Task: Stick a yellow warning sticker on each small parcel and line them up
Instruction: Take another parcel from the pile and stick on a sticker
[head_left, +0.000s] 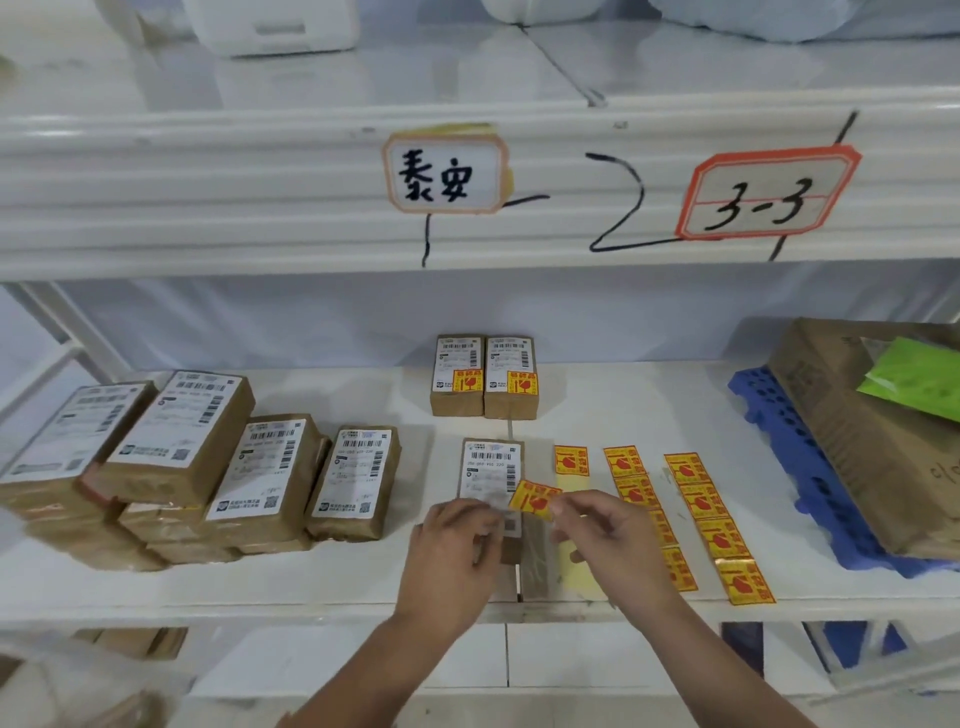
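Sticking step: left hand (451, 545) grips the parcel (491, 467), right hand (605, 532) pinches a warning sticker (535, 500). Likely next: press flat, align with twelve-o'clock stickered pair (485, 382).

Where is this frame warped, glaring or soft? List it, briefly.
Head view throughout: the wide lens bows the upper shelf beam and splays the left parcels; glare washes the lowest sticker of the right strip; the lower-left corner is blurred, label print is too soft to read, and shadows are faint.
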